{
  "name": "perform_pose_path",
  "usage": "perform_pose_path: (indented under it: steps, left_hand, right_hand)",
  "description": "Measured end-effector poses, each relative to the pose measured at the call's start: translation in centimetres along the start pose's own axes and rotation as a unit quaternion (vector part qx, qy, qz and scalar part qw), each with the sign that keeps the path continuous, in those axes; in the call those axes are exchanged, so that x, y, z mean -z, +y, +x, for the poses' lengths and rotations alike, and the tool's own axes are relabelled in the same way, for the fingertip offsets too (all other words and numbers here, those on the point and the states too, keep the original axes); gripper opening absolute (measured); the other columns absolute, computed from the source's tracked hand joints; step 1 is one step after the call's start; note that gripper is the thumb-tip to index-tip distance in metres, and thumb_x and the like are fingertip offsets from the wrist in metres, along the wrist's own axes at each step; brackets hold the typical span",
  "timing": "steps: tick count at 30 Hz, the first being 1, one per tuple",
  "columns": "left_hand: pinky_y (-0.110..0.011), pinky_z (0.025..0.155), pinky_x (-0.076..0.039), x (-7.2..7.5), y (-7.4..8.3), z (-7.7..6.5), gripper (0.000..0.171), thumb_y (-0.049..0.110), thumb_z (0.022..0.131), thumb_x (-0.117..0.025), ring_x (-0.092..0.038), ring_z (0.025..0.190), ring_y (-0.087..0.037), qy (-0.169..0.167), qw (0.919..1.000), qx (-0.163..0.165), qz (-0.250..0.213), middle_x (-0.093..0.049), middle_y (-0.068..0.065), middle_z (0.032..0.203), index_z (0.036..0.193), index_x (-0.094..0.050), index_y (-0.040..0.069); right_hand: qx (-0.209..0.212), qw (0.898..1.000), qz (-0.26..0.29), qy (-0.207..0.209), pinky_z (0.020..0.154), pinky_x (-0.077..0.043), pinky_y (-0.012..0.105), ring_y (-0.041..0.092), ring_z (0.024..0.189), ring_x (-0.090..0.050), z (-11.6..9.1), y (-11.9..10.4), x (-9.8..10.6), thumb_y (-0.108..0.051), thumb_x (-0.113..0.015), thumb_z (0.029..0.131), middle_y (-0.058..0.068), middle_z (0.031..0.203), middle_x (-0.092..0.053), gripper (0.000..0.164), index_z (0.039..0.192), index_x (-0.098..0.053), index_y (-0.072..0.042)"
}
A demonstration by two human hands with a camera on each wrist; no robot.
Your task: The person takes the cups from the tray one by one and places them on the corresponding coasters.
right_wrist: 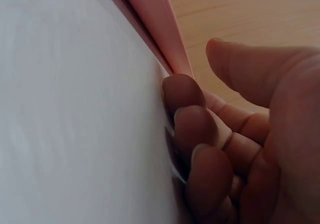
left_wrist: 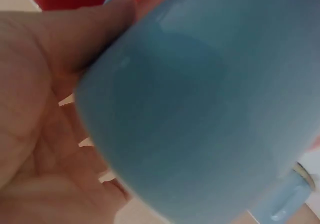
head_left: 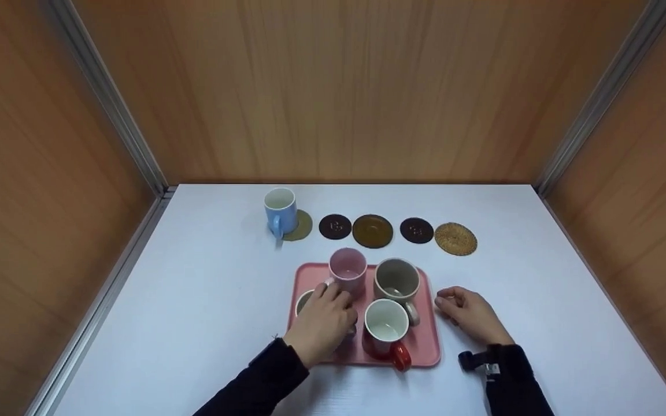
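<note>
On the pink tray [head_left: 425, 346], my left hand [head_left: 324, 320] grips a light blue mug [left_wrist: 200, 104]. The thumb lies along one side and the fingers go behind it; in the head view the hand covers most of this mug. Just beyond the fingers stands a pink mug [head_left: 348, 277]. Right of the hand are a red mug [head_left: 387, 329] with a pale inside and a larger grey-beige mug [head_left: 396, 280]. My right hand [head_left: 472, 315] rests on the table by the tray's right edge, fingers loosely curled, holding nothing.
Behind the tray runs a row of round coasters: an olive one [head_left: 304, 226], a dark one [head_left: 335, 227], a brown one [head_left: 372, 231], another dark one [head_left: 417, 230] and a woven one [head_left: 455, 238]. A blue mug [head_left: 281, 214] overlaps the olive coaster. Wooden panels [head_left: 333, 92] enclose the white table.
</note>
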State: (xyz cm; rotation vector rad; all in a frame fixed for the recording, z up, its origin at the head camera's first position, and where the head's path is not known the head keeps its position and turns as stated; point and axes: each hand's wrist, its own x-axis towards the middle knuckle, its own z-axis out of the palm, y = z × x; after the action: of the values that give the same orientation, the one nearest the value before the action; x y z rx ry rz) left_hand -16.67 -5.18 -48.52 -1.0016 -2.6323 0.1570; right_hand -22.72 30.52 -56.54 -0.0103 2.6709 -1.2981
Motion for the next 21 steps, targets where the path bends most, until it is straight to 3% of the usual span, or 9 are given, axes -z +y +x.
perform_pose_path:
  steps: [4, 8, 11, 13, 15, 18, 21]
  left_hand:
    - [-0.047, 0.107, -0.051, -0.6, -0.2, -1.9, 0.005, 0.023, 0.092, -0.077, -0.061, 0.117, -0.029, 0.028, 0.9994, -0.022, 0.003, -0.071, 0.001, 0.111, 0.088, -0.079, 0.025]
    - [-0.046, 0.105, -0.05, -1.9, -0.6, -4.6, 0.005, 0.026, 0.084, -0.083, -0.061, 0.118, -0.028, 0.091, 0.9952, -0.026, 0.026, -0.07, 0.003, 0.123, 0.08, -0.079, 0.028]
    - [-0.045, 0.103, -0.05, -2.9, -0.3, -6.7, 0.008, 0.027, 0.08, -0.084, -0.059, 0.117, -0.026, 0.141, 0.99, -0.004, 0.012, -0.068, 0.002, 0.135, 0.077, -0.078, 0.028]
    - [-0.045, 0.101, -0.051, -3.4, 0.2, -7.8, 0.007, 0.023, 0.081, -0.083, -0.058, 0.117, -0.026, 0.178, 0.9835, 0.03, -0.016, -0.066, -0.001, 0.141, 0.081, -0.077, 0.027]
    - [-0.045, 0.098, -0.051, -3.6, 1.1, -8.5, 0.012, 0.02, 0.081, -0.082, -0.057, 0.117, -0.026, 0.214, 0.9716, 0.086, -0.054, -0.064, -0.005, 0.142, 0.091, -0.076, 0.026]
    - [-0.042, 0.093, -0.054, -3.4, 2.2, -8.9, 0.025, 0.013, 0.079, -0.08, -0.057, 0.112, -0.024, 0.263, 0.9393, 0.189, -0.114, -0.064, -0.008, 0.13, 0.101, -0.07, 0.018]
    - [-0.036, 0.078, -0.056, -2.7, 2.8, -8.9, 0.026, 0.019, 0.083, -0.084, -0.06, 0.094, -0.018, 0.254, 0.9128, 0.275, -0.163, -0.064, -0.006, 0.104, 0.097, -0.064, 0.011]
  right_hand:
    - [0.009, 1.0, -0.004, 0.001, 0.071, -0.05, 0.026, 0.014, 0.078, -0.063, -0.2, 0.0, -0.1, -0.045, -0.07, 0.103, 0.0, 0.083, -0.07, 0.047, 0.132, -0.071, -0.009]
    - [0.016, 1.0, -0.007, 0.003, 0.071, -0.049, 0.025, 0.013, 0.078, -0.063, -0.2, 0.1, -0.1, -0.044, -0.071, 0.102, 0.0, 0.083, -0.07, 0.045, 0.132, -0.072, -0.01]
    - [0.017, 1.0, -0.012, -0.003, 0.071, -0.049, 0.024, 0.012, 0.077, -0.063, -0.2, 0.1, -0.1, -0.043, -0.071, 0.103, 0.0, 0.082, -0.069, 0.045, 0.132, -0.071, -0.009]
    - [0.018, 1.0, -0.015, -0.004, 0.071, -0.049, 0.024, 0.012, 0.078, -0.063, -0.1, 0.1, 0.0, -0.043, -0.07, 0.103, 0.0, 0.081, -0.07, 0.045, 0.132, -0.071, -0.009]
    - [0.021, 1.0, -0.016, -0.002, 0.071, -0.049, 0.024, 0.012, 0.077, -0.063, -0.2, 0.1, 0.0, -0.044, -0.07, 0.103, 0.0, 0.082, -0.07, 0.046, 0.132, -0.072, -0.008]
    - [0.023, 1.0, -0.02, 0.006, 0.07, -0.049, 0.024, 0.012, 0.076, -0.063, -0.2, -0.2, -0.1, -0.042, -0.071, 0.103, 0.0, 0.082, -0.07, 0.043, 0.13, -0.072, -0.009]
    - [0.019, 0.999, -0.026, -0.006, 0.069, -0.049, 0.025, 0.012, 0.073, -0.064, -0.4, -0.6, -0.5, -0.041, -0.072, 0.102, -0.001, 0.081, -0.07, 0.043, 0.13, -0.072, -0.009]
